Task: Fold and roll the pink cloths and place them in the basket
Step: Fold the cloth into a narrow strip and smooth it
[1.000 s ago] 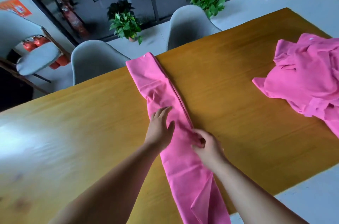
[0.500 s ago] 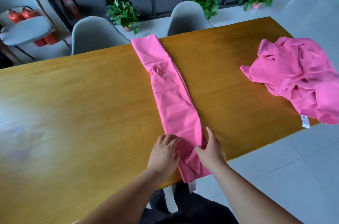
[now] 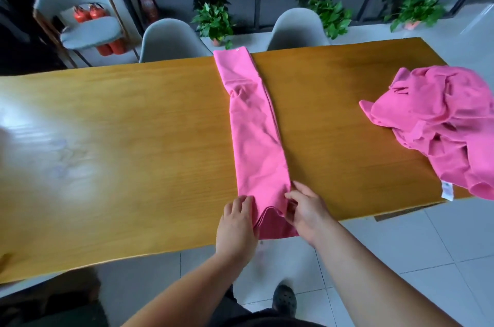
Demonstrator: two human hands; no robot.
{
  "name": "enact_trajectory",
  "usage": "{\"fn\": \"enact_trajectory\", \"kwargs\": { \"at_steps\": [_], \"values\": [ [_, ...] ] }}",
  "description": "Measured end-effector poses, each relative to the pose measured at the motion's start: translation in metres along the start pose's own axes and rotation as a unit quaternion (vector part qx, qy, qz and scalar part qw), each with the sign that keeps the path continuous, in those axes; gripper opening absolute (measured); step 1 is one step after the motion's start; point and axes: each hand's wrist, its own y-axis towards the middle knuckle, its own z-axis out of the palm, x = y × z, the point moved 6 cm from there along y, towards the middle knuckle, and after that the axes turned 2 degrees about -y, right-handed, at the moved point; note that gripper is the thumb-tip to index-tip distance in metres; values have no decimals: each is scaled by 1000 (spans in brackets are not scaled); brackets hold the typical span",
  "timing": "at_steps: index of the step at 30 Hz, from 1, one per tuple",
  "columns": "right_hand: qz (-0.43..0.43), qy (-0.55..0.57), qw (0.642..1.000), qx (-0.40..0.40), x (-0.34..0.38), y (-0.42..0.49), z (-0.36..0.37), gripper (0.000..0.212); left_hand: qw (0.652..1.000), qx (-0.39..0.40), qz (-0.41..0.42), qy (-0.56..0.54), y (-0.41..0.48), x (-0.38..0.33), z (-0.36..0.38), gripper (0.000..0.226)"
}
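Pink cloth, between left hand, right hand

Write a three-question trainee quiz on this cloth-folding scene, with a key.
1. True or false: the folded cloth stretches to the far edge of the table.
2. Where does the heap of cloths lie? A) at the table's right end B) on a chair C) on the floor
3. Which end of the folded cloth do the left hand and right hand hold?
Key: 1. True. 2. A. 3. The near end, at the table's near edge.
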Motion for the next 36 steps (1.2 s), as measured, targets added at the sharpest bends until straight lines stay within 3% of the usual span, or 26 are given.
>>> {"fn": "enact_trajectory", "kwargs": {
  "at_steps": [2,4,8,14,16,20,22,26,30,34,36],
  "values": [
    [-16,-19,1000,15,6,-2,-8,44,991,-53,-83,-89,-8,-4,-4,50],
    [-46,-120,992,-9,6,1,-24,45,977,-89,-130,-144,-17,-5,-6,47],
    [-55,-345,934,-75,-11,7,-60,42,945,-80,-259,-185,-36,4,11,39],
    [-85,-407,905,-88,-42,5,-75,21,910,-55,-336,-236,-51,18,41,9],
    [-76,-423,897,-106,-51,4,-82,20,882,-41,-356,-308,-55,21,52,8],
    [-44,-451,883,-122,-48,-6,-87,21,789,-41,-380,-482,-68,6,59,9],
    [-56,-462,877,-119,-45,-7,-88,18,763,-44,-377,-524,-70,-2,57,12],
    [-67,-411,905,-90,-45,-6,-90,16,764,-54,-381,-519,-72,0,55,10],
    [-74,-384,919,-50,-43,-7,-90,37,786,-60,-374,-488,-73,7,54,6],
    [-72,-358,929,-51,-39,-8,-92,23,803,-37,-366,-470,-73,8,53,11],
    [-67,-342,936,-44,-38,-11,-92,18,783,-4,-368,-502,-74,7,56,24]
  ]
}}
